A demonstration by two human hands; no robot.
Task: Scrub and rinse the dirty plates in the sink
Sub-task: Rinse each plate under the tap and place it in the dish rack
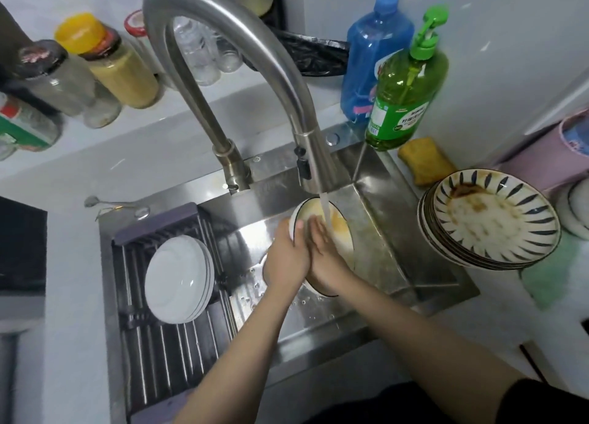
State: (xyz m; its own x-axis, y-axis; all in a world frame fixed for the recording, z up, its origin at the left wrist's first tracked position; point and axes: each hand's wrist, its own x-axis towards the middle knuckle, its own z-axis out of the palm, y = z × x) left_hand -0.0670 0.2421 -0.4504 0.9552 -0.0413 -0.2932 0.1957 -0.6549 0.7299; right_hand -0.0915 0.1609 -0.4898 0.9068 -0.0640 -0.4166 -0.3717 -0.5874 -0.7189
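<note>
A: Running from the faucet [242, 82], a stream of water [325, 210] falls onto the tilted plate [342, 229] held inside the sink [382, 219], close to the middle of the view.

B: How do the hands lie?

A: The left hand [287, 257] grips the plate's rim at 9 o'clock, thumb curled over the edge. The right hand [322, 248] lies on the plate's inner face, fingers fairly straight and pressed flat against it; it holds nothing. The stream lands just beside those fingers, on a yellowish smear.

B: Other dishes?

A: At 3 o'clock of the sink, on the counter, a stack of striped plates [490, 222]; the top one carries brown residue. At 9 o'clock, white plates [178, 277] lean stacked on the drying rack [165, 344].

B: Cleaning supplies?

A: At 1 o'clock, a green soap bottle [404, 95] stands beside a blue bottle [373, 60]; a yellow sponge [425, 160] lies just at 4 o'clock of the green one. Jars [105, 63] line the ledge at 10 o'clock.
</note>
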